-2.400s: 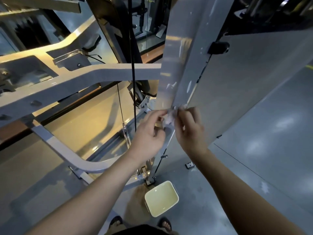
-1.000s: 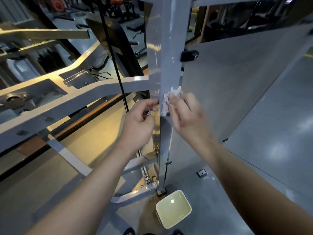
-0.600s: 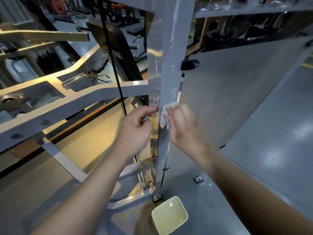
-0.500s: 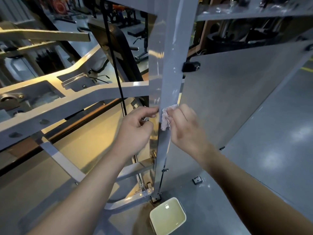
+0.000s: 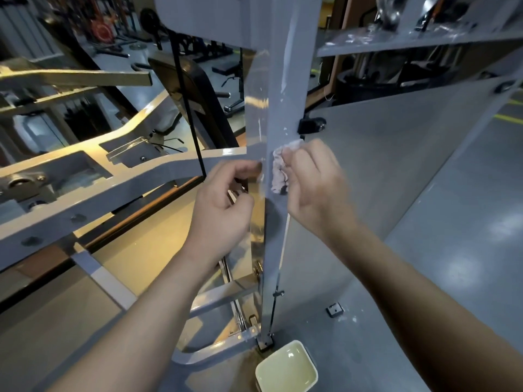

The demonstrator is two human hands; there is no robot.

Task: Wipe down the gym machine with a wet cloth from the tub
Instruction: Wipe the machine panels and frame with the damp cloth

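A grey upright post (image 5: 283, 89) of the gym machine rises through the middle of the view. My right hand (image 5: 314, 188) grips a crumpled pale cloth (image 5: 278, 168) and presses it against the post's front face. My left hand (image 5: 223, 205) is just left of the post, fingers curled, its fingertips touching the post's left edge beside the cloth. On the floor at the post's foot stands a pale square tub (image 5: 285, 369), holding liquid.
A grey side panel (image 5: 396, 179) stands right of the post. Grey frame arms (image 5: 93, 188) and a black cable (image 5: 186, 108) cross the left side. A small black clip (image 5: 311, 125) sits on the post just above the cloth. Other gym equipment stands behind.
Both hands have travelled up the post with the cloth, dipped briefly, and risen again. The view has tilted upward, showing more of the machine's upper frame.
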